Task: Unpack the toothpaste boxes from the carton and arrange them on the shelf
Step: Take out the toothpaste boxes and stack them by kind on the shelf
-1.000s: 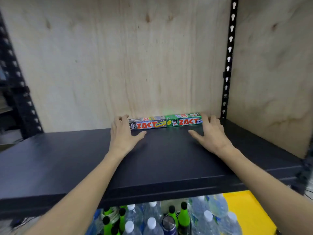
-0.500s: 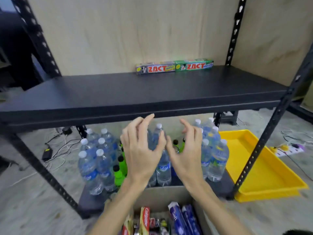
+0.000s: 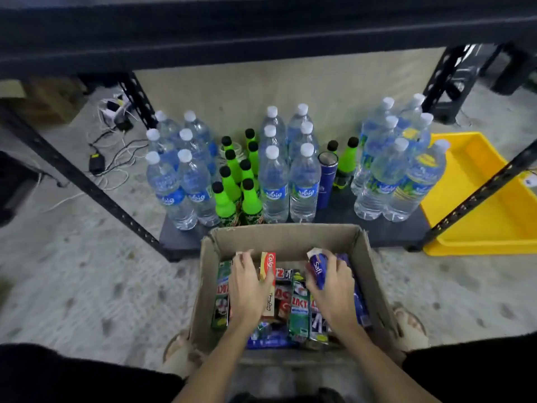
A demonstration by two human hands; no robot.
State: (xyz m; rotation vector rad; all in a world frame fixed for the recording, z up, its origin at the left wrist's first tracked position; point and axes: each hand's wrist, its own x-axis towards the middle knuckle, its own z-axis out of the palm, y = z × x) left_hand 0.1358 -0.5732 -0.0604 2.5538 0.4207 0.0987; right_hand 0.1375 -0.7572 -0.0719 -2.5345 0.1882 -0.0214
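Toothpaste boxes (image 3: 299,303) lie packed in the open carton (image 3: 286,237) on the floor, just in front of the low shelf board (image 3: 386,235) that carries water bottles (image 3: 274,181) and green bottles (image 3: 229,181). Both hands are down inside the carton. The left hand (image 3: 247,282) curls round a red and yellow box (image 3: 270,264) standing on end, thumb on its right face, fingers over its far side. The right hand (image 3: 331,282) wraps a blue box (image 3: 316,269) whose far end tips up out of the pile; thumb and fingers pinch its long sides.

The step in hand looks like lifting one box per hand. To do it well, each grip should sit near the middle of the box's length, so that it does not swing as it comes up. Draw each box straight up along its own length; the neighbours are tight against it, and a sideways pull would drag the green boxes (image 3: 222,298) with it or crush a thin cardboard wall. A light squeeze is enough, since these boxes dent easily.

Clear the carton's far wall before moving forward, because the bottles stand just behind it and would topple at a knock. The upper shelf (image 3: 261,27) overhangs the carton, so the hands should come back toward the body first, then rise past its front edge. Lay the boxes flat, printed face outward.
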